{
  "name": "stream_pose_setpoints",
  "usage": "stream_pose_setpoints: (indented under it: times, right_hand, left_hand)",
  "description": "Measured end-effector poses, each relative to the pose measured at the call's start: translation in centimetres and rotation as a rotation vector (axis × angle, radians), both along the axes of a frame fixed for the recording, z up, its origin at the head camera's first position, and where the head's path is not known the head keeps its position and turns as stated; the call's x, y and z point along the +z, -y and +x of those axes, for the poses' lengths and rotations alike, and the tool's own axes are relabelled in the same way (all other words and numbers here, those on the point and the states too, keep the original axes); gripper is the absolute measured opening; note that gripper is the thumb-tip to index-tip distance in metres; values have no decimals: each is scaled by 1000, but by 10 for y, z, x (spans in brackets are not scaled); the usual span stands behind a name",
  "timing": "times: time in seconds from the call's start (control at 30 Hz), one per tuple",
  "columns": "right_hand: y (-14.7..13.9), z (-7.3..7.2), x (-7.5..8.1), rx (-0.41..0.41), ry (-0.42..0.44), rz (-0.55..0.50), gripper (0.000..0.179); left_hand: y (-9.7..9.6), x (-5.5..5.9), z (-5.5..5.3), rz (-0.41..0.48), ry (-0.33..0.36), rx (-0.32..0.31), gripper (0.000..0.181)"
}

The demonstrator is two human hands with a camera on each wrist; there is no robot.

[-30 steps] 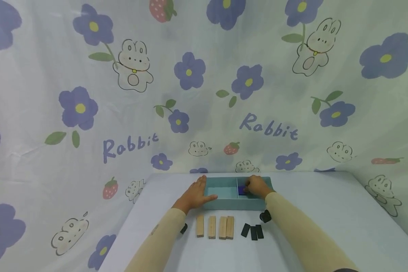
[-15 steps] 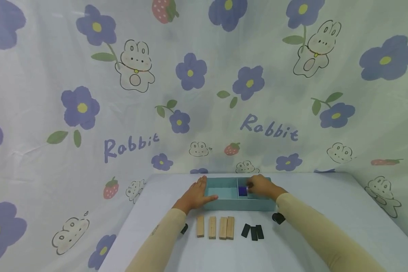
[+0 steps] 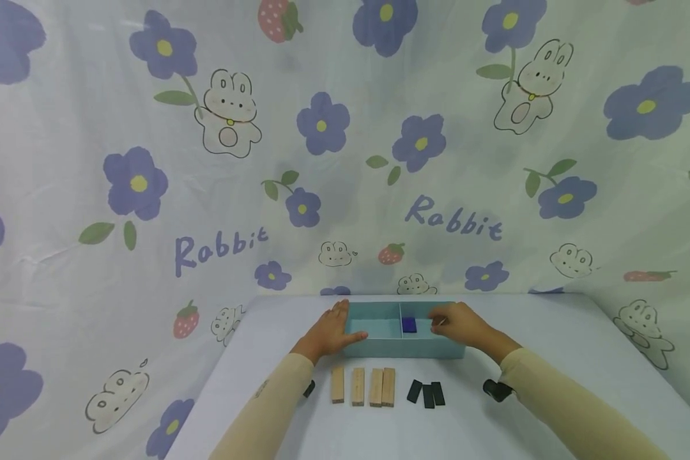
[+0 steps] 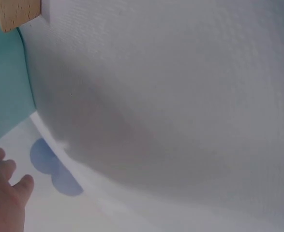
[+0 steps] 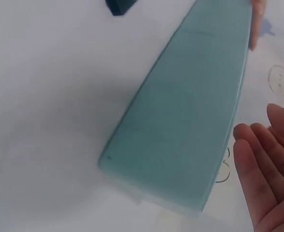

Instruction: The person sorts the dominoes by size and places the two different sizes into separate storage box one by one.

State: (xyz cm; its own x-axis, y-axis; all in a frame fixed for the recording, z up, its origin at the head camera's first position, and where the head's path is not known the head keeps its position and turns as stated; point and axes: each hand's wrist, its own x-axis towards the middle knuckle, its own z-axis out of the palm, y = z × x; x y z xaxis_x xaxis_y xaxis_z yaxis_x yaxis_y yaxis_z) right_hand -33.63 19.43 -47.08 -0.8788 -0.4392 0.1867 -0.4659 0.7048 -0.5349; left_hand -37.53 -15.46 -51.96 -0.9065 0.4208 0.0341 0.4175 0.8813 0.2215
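Note:
A teal box with two compartments stands towards the back of the table. In its right compartment a dark blue block lies against the divider. My left hand rests at the box's left end, fingers straight and thumb spread over the front corner. Over the right end is my right hand, to the right of the blue block. In the right wrist view the right hand has loosely bent fingers with nothing between them, beside the rim of the box.
In front of the box, several wooden blocks lie lengthwise in a row. Three black blocks lie to their right. A patterned curtain hangs behind the white table. Black devices sit at the wrists.
My right hand has drawn back to the right, off the blue block, which now shows whole in the box. The left hand has stayed in place.

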Motion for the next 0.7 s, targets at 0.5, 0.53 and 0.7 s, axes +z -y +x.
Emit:
stream_pose_setpoints:
  times: [0.5,0.53,0.7]
  right_hand:
    - [-18,57,-17,-18,61,-150,26]
    - [-18,60,-19,-25,74,-156,27]
    - [-14,73,-34,-59,136,-192,33]
  left_hand:
    - [-1,3,2,-14,4,11,112]
    - [-1,3,2,-11,4,12,112]
    - [-2,2,2,7,8,16,108]
